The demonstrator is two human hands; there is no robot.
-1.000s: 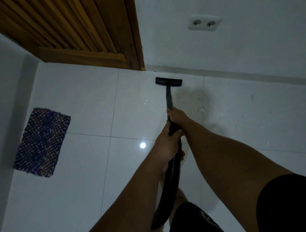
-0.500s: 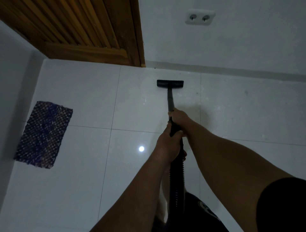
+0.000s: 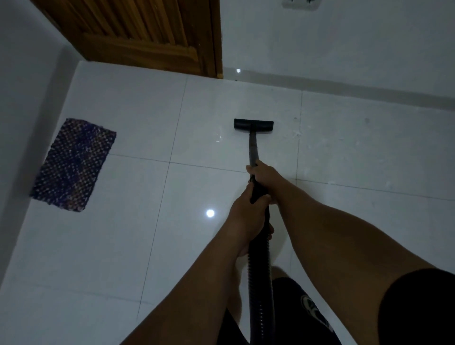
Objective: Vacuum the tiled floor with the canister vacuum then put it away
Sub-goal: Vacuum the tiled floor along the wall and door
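Two hands [image 3: 256, 197], one vacuum wand [image 3: 252, 150], one floor nozzle [image 3: 253, 124], one mat [image 3: 73, 165], one wooden door [image 3: 147, 37], one wall socket [image 3: 301, 3].

There is a single view, worn on the person's head and tilted steeply forward and down, so both forearms run up from the bottom edge toward the middle of the frame. Nearest the lens are the arms and a dark sleeve [image 3: 418, 307] at lower right; the white tiled floor [image 3: 110, 246] fills most of the picture and recedes toward the top. Straight ahead the camera faces a white wall [image 3: 344, 44], with a wooden door [image 3: 147, 37] at upper left and a woven mat [image 3: 73, 165] off to the left. The wide lens bends the tile lines near the edges, and no second view overlaps it
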